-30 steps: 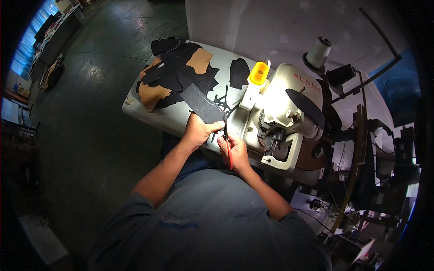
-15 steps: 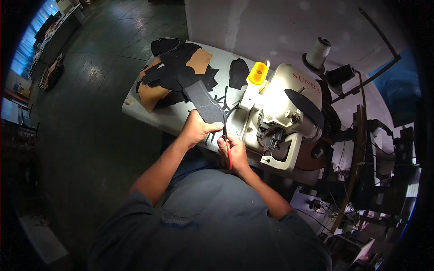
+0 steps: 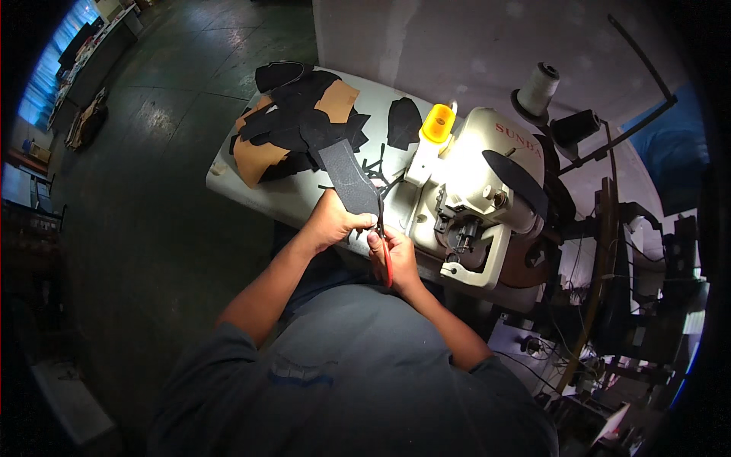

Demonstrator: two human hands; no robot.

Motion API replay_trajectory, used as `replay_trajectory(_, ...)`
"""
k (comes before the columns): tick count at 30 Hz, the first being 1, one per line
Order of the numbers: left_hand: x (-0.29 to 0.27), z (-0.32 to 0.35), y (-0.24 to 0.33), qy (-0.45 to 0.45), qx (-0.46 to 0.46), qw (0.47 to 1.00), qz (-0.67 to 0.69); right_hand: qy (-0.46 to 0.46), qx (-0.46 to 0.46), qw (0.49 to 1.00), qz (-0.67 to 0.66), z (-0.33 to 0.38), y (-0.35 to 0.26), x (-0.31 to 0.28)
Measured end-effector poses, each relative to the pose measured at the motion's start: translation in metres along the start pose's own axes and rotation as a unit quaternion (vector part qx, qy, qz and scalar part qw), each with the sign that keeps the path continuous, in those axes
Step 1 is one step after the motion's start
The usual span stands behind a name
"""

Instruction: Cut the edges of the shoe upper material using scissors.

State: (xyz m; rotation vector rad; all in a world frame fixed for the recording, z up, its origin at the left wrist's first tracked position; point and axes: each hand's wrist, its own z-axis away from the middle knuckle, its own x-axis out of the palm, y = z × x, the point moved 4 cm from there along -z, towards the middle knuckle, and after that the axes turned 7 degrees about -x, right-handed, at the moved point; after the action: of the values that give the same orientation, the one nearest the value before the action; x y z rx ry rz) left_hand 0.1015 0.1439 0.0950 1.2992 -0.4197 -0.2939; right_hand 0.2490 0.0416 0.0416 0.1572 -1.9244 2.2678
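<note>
My left hand (image 3: 335, 222) grips the near end of a long dark grey cut piece (image 3: 346, 174) that rises away from me over the table. My right hand (image 3: 394, 257) holds red-handled scissors (image 3: 384, 245), blades pointing up against the piece's right edge near my left fingers. Both hands hover over the front edge of the white worktable (image 3: 263, 190).
A pile of black and tan cut pieces (image 3: 293, 126) lies at the table's far left, with one black piece (image 3: 403, 122) apart. A cream sewing machine (image 3: 472, 194) stands at right, with a yellow cup (image 3: 438, 123) and a thread cone (image 3: 537, 87). Dark floor at left.
The grey piece has swung more upright and shifted slightly right in my left hand. My right hand with the scissors stays against its lower edge.
</note>
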Motion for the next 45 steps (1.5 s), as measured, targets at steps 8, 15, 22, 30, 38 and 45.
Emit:
replay_trajectory(8, -0.014, 0.004, 0.006, -0.045, -0.04, 0.998, -0.026, -0.016, -0.053, 0.998, 0.03, -0.002, 0.007, -0.003)
replay_trajectory(15, -0.017, -0.008, -0.011, 0.029, -0.028, 0.999, 0.023, -0.014, 0.001, 0.999, 0.029, -0.002, 0.002, -0.003)
replay_trajectory(22, -0.006, -0.008, -0.002, 0.122, 0.057, 0.991, -0.018, -0.007, 0.003, 1.0, 0.005, 0.0, 0.005, -0.001)
replay_trajectory(30, -0.011, -0.012, -0.004, 0.114, 0.052, 0.991, -0.055, -0.018, -0.018, 1.0, -0.007, 0.002, 0.007, 0.0)
replay_trajectory(38, -0.012, -0.011, -0.009, 0.079, 0.025, 0.991, -0.107, -0.006, 0.0, 1.0, 0.003, 0.001, 0.006, -0.002)
replay_trajectory(45, -0.013, -0.01, 0.007, 0.043, 0.005, 0.997, -0.067, -0.024, -0.01, 1.0, 0.009, 0.0, 0.004, -0.003)
